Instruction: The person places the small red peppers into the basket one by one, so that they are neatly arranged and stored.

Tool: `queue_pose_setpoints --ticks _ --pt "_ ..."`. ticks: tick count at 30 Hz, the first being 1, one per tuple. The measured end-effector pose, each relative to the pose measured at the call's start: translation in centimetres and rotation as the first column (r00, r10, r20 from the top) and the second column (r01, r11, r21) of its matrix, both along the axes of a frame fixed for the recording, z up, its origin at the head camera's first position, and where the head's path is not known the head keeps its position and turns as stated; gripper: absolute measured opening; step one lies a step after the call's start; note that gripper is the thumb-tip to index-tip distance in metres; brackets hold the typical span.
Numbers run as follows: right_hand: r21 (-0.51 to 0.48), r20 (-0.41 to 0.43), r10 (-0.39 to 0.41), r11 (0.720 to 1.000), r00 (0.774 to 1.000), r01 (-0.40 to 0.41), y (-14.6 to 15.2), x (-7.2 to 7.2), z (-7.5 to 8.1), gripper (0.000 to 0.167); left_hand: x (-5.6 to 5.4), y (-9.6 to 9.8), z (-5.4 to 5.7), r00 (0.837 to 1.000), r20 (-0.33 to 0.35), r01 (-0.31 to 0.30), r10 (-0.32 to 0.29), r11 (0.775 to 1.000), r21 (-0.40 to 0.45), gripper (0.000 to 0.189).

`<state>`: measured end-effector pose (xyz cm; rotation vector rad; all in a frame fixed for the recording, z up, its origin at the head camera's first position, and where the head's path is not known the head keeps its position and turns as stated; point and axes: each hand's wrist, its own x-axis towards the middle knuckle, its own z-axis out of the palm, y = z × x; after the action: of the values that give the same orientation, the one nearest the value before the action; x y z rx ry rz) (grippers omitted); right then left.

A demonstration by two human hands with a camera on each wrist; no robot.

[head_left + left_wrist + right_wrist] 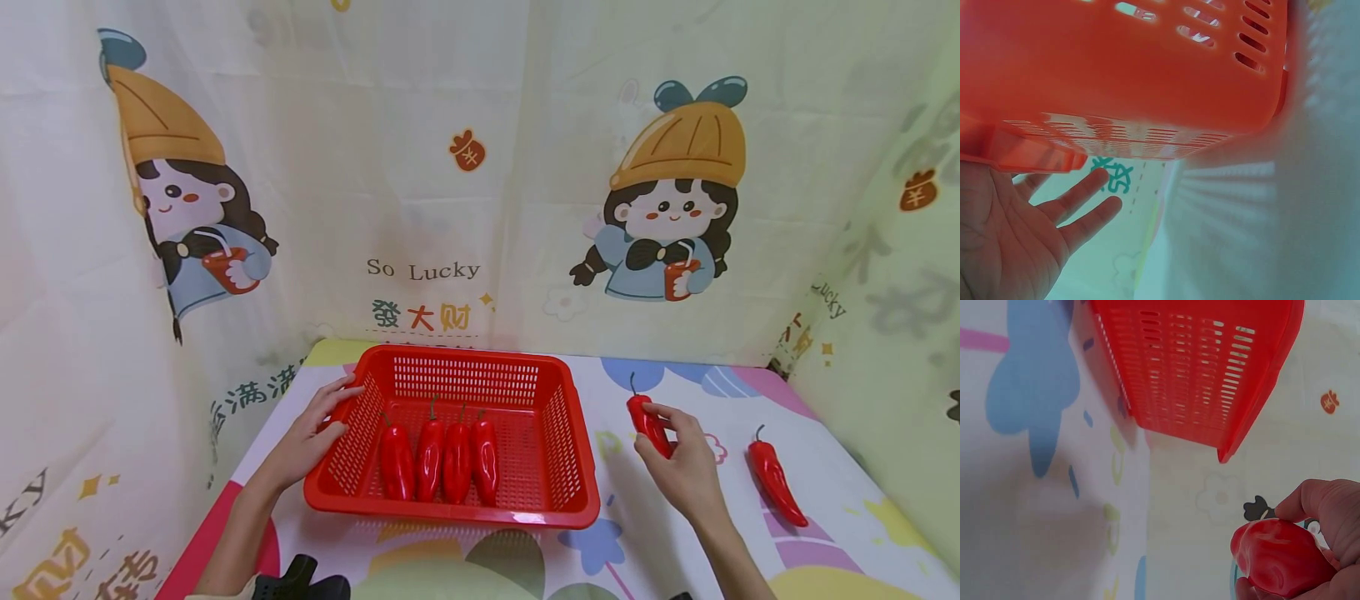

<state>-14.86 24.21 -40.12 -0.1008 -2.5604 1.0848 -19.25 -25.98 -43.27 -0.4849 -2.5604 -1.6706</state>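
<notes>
Red pepper [643, 415], stem toward the top of the frame, is held at right of centre in the head view, raised off the counter [555, 575] and apart from the red basket [442, 517]; the right hand [684, 462] pinches it between thumb and fingers, and the right wrist view shows it at lower right; the left hand [303, 437] touches the basket's rim at its left side, its fingers straight and spread in the left wrist view; four peppers [456, 462] lie side by side inside the basket, stems toward its far wall; a lone pepper [777, 483] lies on the counter at lower right; printed cloth [525, 208] hangs behind.
</notes>
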Motion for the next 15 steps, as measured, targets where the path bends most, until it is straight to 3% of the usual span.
queue_pose_setpoints --ticks 15 --pt "-0.012 -0.058 0.031 0.999 0.998 -0.032 -1.8 0.1 0.5 0.054 0.0 -0.1 0.0 1.000 -0.003 0.004 -0.004 1.000 -0.007 0.058"
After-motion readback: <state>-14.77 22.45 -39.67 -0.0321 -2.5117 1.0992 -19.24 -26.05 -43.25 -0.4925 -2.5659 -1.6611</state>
